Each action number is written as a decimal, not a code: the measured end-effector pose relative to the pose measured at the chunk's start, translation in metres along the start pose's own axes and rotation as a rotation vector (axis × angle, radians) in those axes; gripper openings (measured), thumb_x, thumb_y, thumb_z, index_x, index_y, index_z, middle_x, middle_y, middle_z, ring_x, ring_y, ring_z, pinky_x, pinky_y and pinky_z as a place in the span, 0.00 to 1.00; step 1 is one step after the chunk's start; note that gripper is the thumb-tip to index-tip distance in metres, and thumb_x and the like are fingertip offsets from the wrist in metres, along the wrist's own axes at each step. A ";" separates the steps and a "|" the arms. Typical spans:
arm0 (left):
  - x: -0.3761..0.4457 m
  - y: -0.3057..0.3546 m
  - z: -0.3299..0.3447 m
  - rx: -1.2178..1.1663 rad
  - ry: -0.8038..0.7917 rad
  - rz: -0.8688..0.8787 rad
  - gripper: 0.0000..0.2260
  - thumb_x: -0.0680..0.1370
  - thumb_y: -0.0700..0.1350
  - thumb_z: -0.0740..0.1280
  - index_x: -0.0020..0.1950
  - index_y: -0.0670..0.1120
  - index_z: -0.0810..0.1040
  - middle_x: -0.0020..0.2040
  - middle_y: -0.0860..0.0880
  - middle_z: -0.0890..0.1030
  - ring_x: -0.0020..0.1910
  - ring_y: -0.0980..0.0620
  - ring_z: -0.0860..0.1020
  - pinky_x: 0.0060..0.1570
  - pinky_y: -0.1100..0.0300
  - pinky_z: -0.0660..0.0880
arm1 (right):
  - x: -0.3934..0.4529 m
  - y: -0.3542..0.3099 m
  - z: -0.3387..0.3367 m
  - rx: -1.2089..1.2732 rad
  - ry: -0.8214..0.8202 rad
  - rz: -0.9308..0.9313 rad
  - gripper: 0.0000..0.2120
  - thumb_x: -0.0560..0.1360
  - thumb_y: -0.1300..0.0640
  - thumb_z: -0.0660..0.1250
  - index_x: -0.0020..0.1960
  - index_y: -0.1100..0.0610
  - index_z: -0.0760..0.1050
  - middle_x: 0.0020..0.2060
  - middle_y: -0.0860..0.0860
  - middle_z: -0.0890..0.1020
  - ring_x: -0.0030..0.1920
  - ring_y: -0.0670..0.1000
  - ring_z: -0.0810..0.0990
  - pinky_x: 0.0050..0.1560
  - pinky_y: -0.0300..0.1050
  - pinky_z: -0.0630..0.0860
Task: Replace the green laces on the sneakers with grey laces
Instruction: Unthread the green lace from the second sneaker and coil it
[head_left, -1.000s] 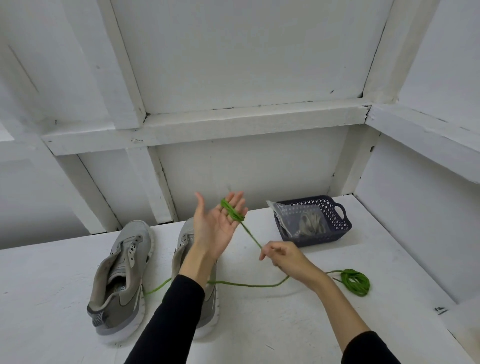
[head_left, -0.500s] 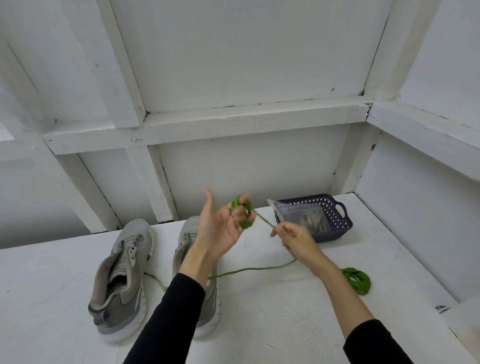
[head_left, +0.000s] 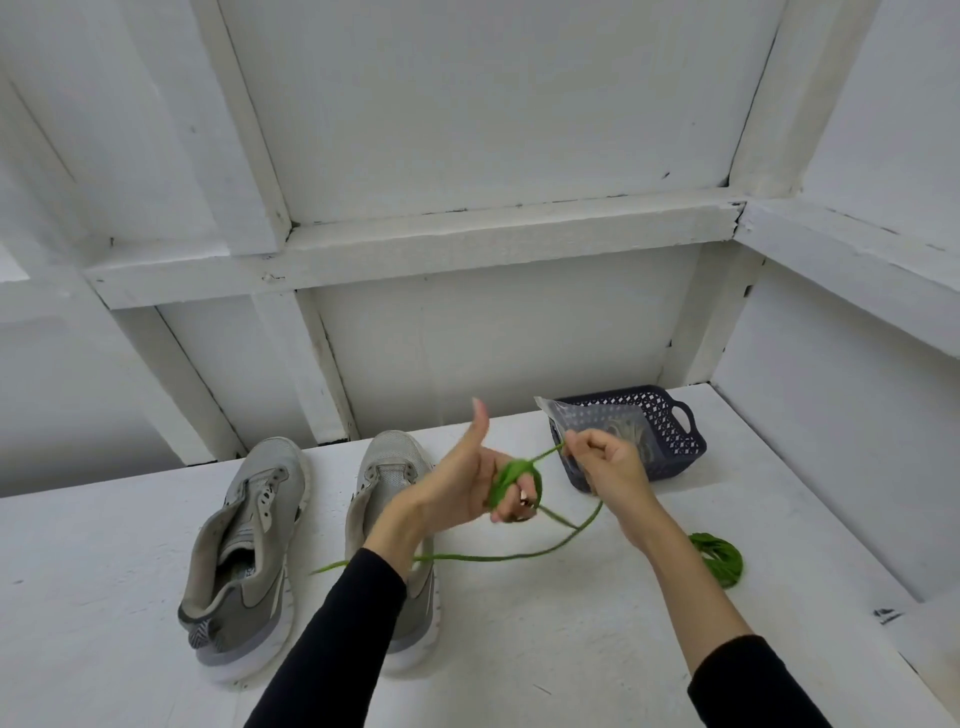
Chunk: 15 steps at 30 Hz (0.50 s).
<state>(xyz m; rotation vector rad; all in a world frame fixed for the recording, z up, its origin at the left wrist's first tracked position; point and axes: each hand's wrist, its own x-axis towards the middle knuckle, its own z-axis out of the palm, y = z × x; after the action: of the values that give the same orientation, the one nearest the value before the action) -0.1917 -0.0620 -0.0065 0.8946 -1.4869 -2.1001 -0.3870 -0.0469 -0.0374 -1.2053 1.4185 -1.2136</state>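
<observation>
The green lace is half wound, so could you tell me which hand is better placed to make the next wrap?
Probably the right hand: it pinches the green lace near the left hand, whose fingers already carry the coil.

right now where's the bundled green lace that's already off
In the head view, the coiled green lace lies on the white table at the right, just beyond the right forearm and nearer the camera than the dark basket.

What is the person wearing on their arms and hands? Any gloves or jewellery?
Both arms have long black sleeves, pushed up a little so the wrists and part of the forearms show. The left hand and right hand are bare: no gloves, and no rings, watch or bracelet that I can see.
</observation>
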 end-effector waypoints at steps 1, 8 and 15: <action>0.000 0.004 0.001 -0.188 0.021 0.076 0.46 0.71 0.74 0.41 0.44 0.36 0.81 0.27 0.44 0.77 0.27 0.50 0.77 0.50 0.54 0.74 | -0.003 0.002 0.003 -0.055 -0.033 -0.004 0.13 0.80 0.52 0.63 0.43 0.60 0.78 0.21 0.42 0.68 0.23 0.39 0.63 0.27 0.30 0.60; 0.017 -0.001 -0.021 -0.127 0.496 0.209 0.45 0.75 0.72 0.43 0.77 0.38 0.56 0.75 0.42 0.66 0.73 0.49 0.66 0.73 0.55 0.60 | -0.027 0.001 0.010 0.009 -0.344 -0.044 0.11 0.80 0.57 0.62 0.43 0.60 0.79 0.25 0.45 0.64 0.27 0.44 0.59 0.28 0.36 0.56; 0.003 -0.004 -0.005 0.233 0.043 -0.071 0.44 0.73 0.72 0.37 0.50 0.39 0.79 0.33 0.47 0.80 0.37 0.50 0.78 0.45 0.59 0.70 | -0.005 -0.011 0.002 0.133 0.060 -0.054 0.10 0.78 0.56 0.66 0.40 0.59 0.78 0.23 0.43 0.71 0.24 0.40 0.64 0.26 0.30 0.62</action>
<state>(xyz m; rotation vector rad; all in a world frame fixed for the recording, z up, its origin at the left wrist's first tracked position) -0.1902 -0.0660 -0.0121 1.0838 -1.7257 -1.9700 -0.3834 -0.0426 -0.0266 -1.1301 1.3336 -1.3702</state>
